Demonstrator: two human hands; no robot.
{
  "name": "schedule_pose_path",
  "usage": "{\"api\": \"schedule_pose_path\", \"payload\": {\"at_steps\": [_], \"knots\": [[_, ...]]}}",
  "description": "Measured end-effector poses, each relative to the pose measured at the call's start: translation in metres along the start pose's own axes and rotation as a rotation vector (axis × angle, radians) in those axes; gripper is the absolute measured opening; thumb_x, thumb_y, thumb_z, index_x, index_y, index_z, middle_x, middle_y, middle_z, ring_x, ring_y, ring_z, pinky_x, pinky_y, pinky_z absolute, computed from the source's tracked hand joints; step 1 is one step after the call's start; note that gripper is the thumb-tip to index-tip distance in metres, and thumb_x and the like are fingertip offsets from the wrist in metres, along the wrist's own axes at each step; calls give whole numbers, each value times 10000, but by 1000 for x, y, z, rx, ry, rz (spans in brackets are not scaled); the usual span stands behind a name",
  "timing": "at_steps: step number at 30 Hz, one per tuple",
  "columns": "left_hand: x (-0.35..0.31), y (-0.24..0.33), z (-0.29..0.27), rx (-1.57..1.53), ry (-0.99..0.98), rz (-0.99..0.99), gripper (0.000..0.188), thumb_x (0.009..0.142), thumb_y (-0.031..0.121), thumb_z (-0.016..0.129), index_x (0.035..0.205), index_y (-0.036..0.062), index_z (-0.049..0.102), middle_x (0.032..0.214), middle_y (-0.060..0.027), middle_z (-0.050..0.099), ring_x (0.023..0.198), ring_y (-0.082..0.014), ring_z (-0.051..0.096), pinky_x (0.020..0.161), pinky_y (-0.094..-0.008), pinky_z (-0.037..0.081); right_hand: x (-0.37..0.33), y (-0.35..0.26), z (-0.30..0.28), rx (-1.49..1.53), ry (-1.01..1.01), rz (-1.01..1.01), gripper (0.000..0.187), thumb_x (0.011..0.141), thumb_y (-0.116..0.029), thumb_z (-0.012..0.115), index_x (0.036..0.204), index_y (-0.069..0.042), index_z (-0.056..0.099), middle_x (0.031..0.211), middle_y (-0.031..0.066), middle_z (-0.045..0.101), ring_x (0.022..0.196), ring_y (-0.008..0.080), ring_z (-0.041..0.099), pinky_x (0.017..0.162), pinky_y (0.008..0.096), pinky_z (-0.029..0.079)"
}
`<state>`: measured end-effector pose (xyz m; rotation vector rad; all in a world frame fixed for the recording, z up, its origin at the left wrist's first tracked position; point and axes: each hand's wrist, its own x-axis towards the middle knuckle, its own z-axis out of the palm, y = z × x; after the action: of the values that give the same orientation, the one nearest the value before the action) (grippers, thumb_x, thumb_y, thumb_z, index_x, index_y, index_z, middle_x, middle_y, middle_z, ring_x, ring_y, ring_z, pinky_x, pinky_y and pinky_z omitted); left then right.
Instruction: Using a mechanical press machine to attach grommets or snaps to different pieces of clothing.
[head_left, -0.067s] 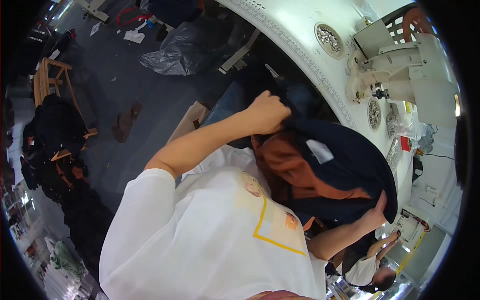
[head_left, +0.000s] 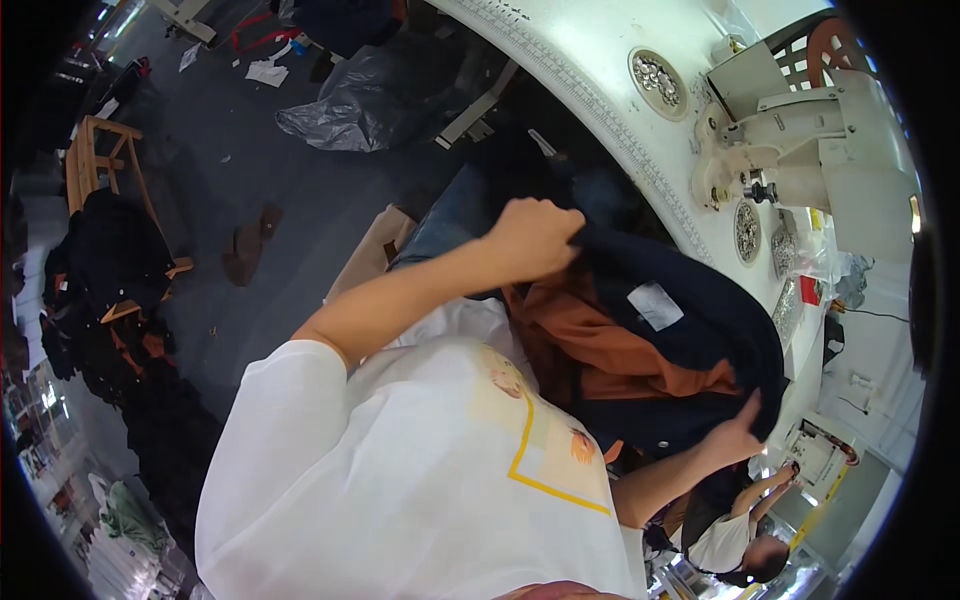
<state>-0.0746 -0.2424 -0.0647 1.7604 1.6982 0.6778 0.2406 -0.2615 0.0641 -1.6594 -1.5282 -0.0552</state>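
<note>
A dark navy garment with a rust-orange lining [head_left: 640,350], which looks like a jacket, is stretched between my hands in front of my body. A pale label [head_left: 656,306] lies on its navy inner side. One small round metal fastener [head_left: 663,443] shows near the lower edge. My left hand [head_left: 537,238] is closed in a fist on the garment's upper left corner. At the lower right edge, my right hand [head_left: 733,437] grips the cloth with the thumb on top, its other fingers partly hidden.
Beyond the garment curves a white table [head_left: 610,130] with a ruler strip along its edge. A press machine [head_left: 800,140] stands there beside bowls of metal snap parts [head_left: 658,82]. A wooden stool [head_left: 105,150] and dark garments [head_left: 120,260] are at left. Another person [head_left: 735,540] works at lower right.
My left hand has moved slightly down, and my right hand has shifted a little left and lower. The label has slid slightly right as the garment moved between them.
</note>
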Motion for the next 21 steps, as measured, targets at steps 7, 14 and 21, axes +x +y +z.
{"api": "schedule_pose_path", "payload": {"at_steps": [7, 14, 21], "knots": [[-19, 75, 7, -543, -266, 603, 244, 856, 242, 615, 910, 5, 586, 937, -152, 636, 927, -317, 603, 777, -401, 462, -130, -3, 79, 389, -554, 254, 543, 786, -113, 735, 1254, 17, 492, 1247, 156, 536, 1158, 201, 503, 957, 342, 409], [54, -133, 5, 2, -25, 268, 644, 626, -40, 535, 1256, 95, 547, 1254, -154, 561, 1209, -326, 500, 1010, -387, 409, -59, -7, 29, 177, 3, 579, 460, 804, -226, 733, 1092, 108, 601, 1098, 152, 637, 986, 207, 583, 907, 318, 435], [61, -159, 29, 389, -307, 131, 712, 685, 31, 599, 1356, 229, 468, 1457, -109, 351, 1363, -328, 299, 1055, -520, 310, 11, 49, -130, -55, 520, 144, 419, 955, -247, 382, 1206, 2, 607, 1253, 210, 556, 1171, 287, 529, 1030, 366, 380]]}}
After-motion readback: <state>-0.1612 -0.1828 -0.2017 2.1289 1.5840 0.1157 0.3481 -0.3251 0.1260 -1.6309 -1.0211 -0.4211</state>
